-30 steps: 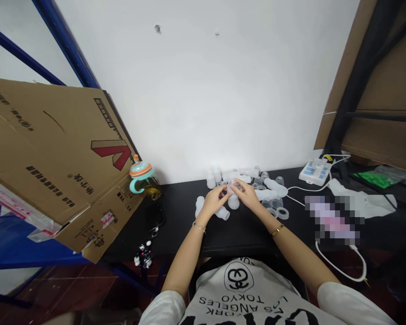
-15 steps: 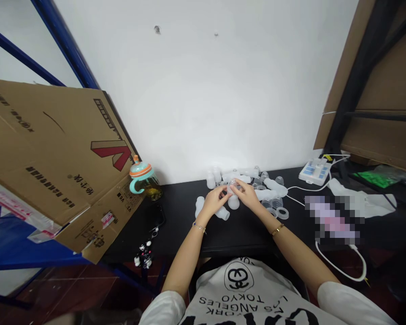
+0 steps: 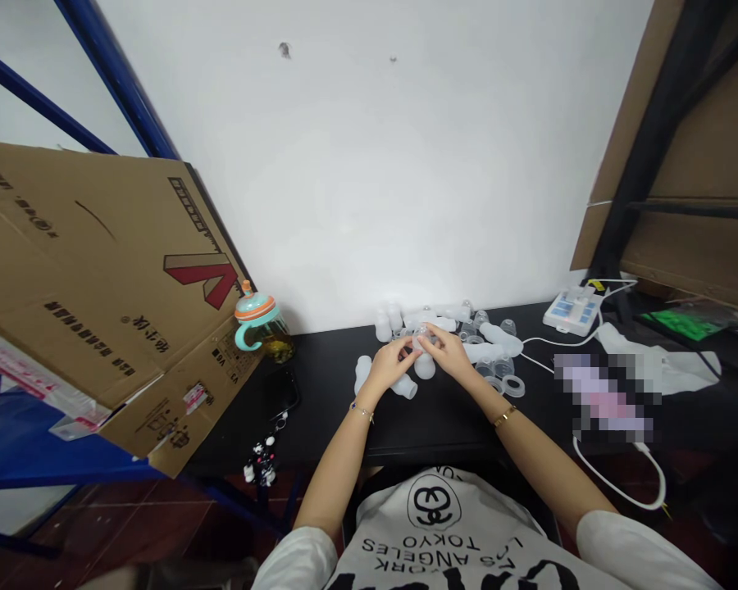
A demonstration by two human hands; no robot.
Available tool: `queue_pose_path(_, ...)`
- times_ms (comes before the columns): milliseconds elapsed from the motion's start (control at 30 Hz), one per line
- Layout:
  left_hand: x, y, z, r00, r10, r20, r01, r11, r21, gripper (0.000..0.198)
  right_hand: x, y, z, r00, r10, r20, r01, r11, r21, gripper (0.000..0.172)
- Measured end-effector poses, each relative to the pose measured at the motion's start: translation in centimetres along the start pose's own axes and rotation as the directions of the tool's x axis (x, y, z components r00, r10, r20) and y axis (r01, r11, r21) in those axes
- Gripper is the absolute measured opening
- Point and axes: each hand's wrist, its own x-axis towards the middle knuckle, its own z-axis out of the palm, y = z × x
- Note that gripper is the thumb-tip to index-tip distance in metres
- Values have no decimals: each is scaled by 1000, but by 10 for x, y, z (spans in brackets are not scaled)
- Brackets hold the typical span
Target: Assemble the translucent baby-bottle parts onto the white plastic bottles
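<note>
Both hands meet over a small translucent white bottle [image 3: 425, 368] with a clear domed top, probably a feeding bottle. From the left, my left hand [image 3: 392, 360] closes its fingers around the bottle's neck. My right hand [image 3: 446, 351] pinches the same upper part from the other side. The fingers partly hide the neck and top. Beside and below my left hand lie white bottles, one of them a tipped bottle [image 3: 407, 388]. Right of my right hand are white bottles [image 3: 499, 338], clear domed pieces and a white ring [image 3: 513, 386].
Several white bottles [image 3: 384, 325] stand against the wall on the black table [image 3: 332, 418]. At left are a teal-lidded jug [image 3: 257, 324], a dark phone [image 3: 281, 392] with a charm, and a cardboard box [image 3: 111, 279]. A white power strip [image 3: 571, 311] and cables lie right.
Almost nothing differs. Both hands keep their grip on the bottle at the same spot, and the view has shifted very slightly.
</note>
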Motion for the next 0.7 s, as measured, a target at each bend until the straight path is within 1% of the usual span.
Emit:
queue_pose_path(167,0,-1,1,1000,14,2,-14,1000,10,40,0,-3,-1,1000,14,26,-14,1000,-2,56)
queue_pose_path(300,0,-2,0,999,31,11,-32,998,49,38,0,-5,-2,1000,18,26,-18,1000,-12,56)
queue_pose_path(533,0,-4,1,999,31,23,-32,998,62,36,-2,-7,-2,998,-50,22,51,998,-32,54)
queue_pose_path(700,0,-5,1,999,35,23,-36,997,61,36,-3,-8,-2,998,-55,34,56,998,-33,53)
